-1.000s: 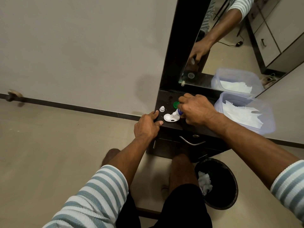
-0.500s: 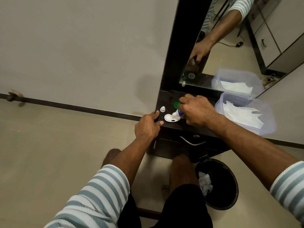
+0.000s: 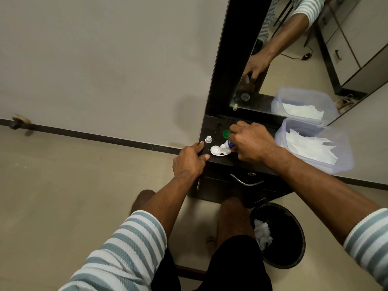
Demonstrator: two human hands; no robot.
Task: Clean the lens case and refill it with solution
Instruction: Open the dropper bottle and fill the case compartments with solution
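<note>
A white lens case [image 3: 217, 151] lies open on the dark dresser top [image 3: 212, 126]. My right hand [image 3: 252, 143] grips a small solution bottle [image 3: 227, 145], tipped so its white nozzle points down into the case's left well. A green cap [image 3: 226, 134] lies just behind the bottle, partly under my fingers. A small white bottle cap [image 3: 208, 139] stands to the left of the case. My left hand [image 3: 190, 161] rests on the dresser's front left corner, fingers curled over the edge, holding nothing loose.
A clear plastic tub [image 3: 342, 162] of white tissues sits at the right of the dresser top. A mirror [image 3: 294, 59] stands behind. Below are a drawer handle [image 3: 246, 181] and a black waste bin [image 3: 279, 234] holding crumpled tissue.
</note>
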